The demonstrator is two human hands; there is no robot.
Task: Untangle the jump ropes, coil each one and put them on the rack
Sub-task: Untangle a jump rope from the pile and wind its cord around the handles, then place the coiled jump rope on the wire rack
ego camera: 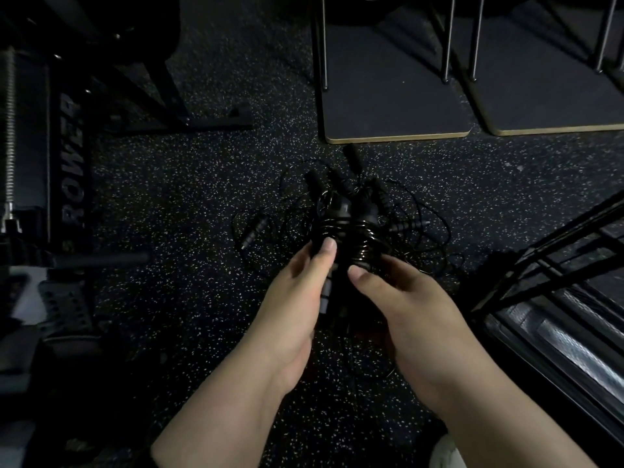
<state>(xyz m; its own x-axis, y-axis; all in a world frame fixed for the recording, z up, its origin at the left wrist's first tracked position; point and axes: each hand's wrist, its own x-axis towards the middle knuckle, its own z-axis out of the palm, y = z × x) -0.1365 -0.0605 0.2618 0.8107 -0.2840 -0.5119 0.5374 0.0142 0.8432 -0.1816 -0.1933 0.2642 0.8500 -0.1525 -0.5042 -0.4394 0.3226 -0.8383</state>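
A bundle of black jump ropes [351,228] is held above the speckled floor, thin cord wound in tight turns around two handles. My left hand [297,292] grips the bundle's left side, thumb on top. My right hand [398,298] holds its right side, thumb pressed near the cord turns. More tangled ropes [418,231] lie on the floor beyond, with loose handles [255,228] sticking out. A black metal rack [547,261] stands at the right.
A black machine frame marked "POWER" [72,160] fills the left. Two flat dark boards with light edges [395,106] lie at the back under thin metal legs. A black bar [101,258] lies low at the left.
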